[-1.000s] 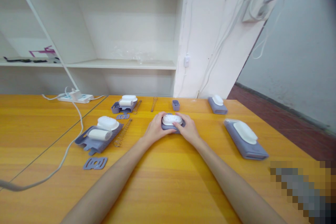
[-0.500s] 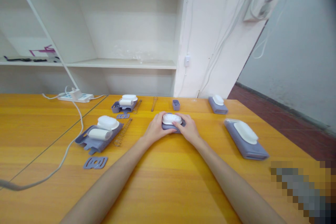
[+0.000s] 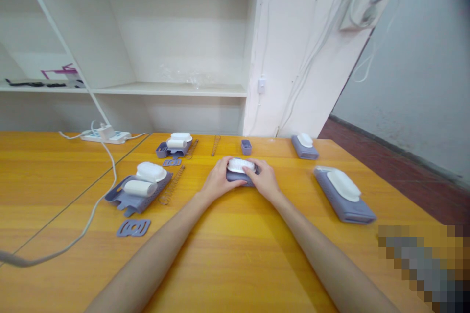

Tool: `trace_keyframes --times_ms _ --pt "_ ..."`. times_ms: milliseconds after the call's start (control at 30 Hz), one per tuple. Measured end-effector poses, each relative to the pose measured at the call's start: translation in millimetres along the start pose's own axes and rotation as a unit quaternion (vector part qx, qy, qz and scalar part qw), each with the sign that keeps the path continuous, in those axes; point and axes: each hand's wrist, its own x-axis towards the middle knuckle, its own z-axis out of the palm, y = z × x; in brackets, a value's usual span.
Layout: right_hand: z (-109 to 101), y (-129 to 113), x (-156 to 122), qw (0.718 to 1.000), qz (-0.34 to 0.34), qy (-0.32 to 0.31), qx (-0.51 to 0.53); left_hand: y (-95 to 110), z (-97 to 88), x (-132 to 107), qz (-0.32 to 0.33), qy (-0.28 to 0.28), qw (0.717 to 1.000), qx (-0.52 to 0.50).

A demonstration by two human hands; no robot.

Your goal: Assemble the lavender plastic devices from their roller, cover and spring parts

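Note:
Both my hands are wrapped round one grey-purple plastic case [image 3: 238, 177] at the middle of the table. A white oval piece [image 3: 237, 165] with a ribbed or bristled top lies on it. My left hand [image 3: 219, 176] grips the left side, its thumb along the near edge. From the right, my right hand [image 3: 265, 178] holds the case, with its thumb against the white piece. Just behind the hands stands a small grey-purple cup [image 3: 246, 146], and a metal spring [image 3: 216, 145] lies to its left. The underside of the held case is hidden.
Left are two open grey-purple trays [image 3: 137, 201] [image 3: 180, 153] with white parts, springs [image 3: 172, 186] and slotted plates [image 3: 133, 227]. At right sit two cases [image 3: 340, 205] [image 3: 304, 151] topped with white ovals. A cable [image 3: 114, 171] runs from a power strip [image 3: 117, 136] across the left side.
My right thumb has shifted very slightly upward on the white oval piece. Both hands stay round the case in the same place.

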Motion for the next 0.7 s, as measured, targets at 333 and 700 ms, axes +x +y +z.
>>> trace_keyframes --times_ms 333,700 --pt "10.4 9.9 10.5 0.986 0.096 0.014 0.135 1.3 -2.1 -0.5 0.002 -0.007 1.000 -0.010" --pt "3.8 -2.6 4.2 0.996 0.060 -0.001 0.072 2.9 -3.4 0.6 0.004 -0.010 1.000 -0.014"
